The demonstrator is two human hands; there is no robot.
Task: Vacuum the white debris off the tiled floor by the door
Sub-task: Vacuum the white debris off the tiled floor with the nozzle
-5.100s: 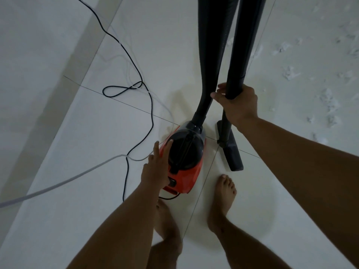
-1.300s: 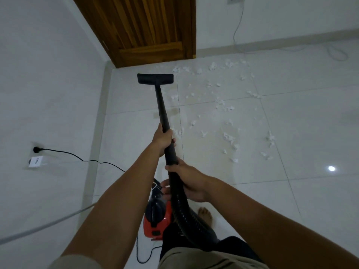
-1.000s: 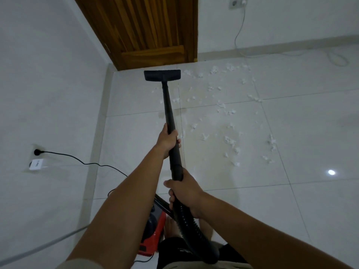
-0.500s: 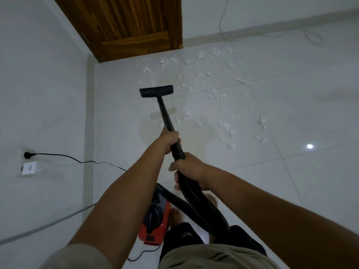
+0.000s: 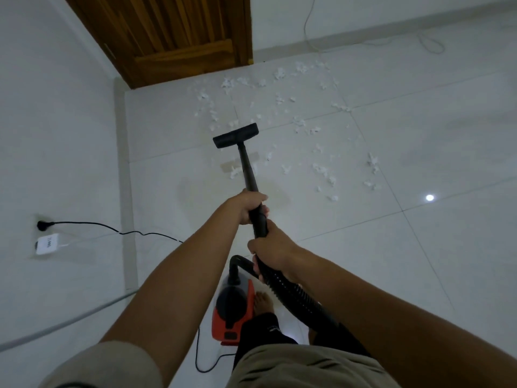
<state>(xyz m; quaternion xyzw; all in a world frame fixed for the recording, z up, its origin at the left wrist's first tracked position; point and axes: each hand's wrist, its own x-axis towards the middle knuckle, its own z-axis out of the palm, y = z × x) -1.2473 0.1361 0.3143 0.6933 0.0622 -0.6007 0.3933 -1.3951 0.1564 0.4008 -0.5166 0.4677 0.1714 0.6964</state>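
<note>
White debris (image 5: pixel 321 169) lies scattered over the pale tiled floor (image 5: pixel 419 261) in front of a brown wooden door (image 5: pixel 179 37). A black vacuum wand (image 5: pixel 247 169) slopes away from me, and its flat floor head (image 5: pixel 235 135) rests on the tiles at the near left edge of the scraps. My left hand (image 5: pixel 249 205) grips the wand higher up. My right hand (image 5: pixel 270 249) grips it lower, where the ribbed black hose (image 5: pixel 296 295) begins. The red and black vacuum body (image 5: pixel 233 312) stands on the floor by my bare foot (image 5: pixel 263 302).
A white wall (image 5: pixel 56 135) runs along the left, with a black plug (image 5: pixel 43 225) in a socket and its cord (image 5: pixel 134 233) trailing to the vacuum. A grey cable (image 5: pixel 56 326) crosses low on the left. Thin white wires (image 5: pixel 430 43) lie by the far skirting.
The floor head has been drawn back toward me from the door over about a second, then stayed put. Both hands stay shut on the wand. Earlier I stood over the vacuum body.
</note>
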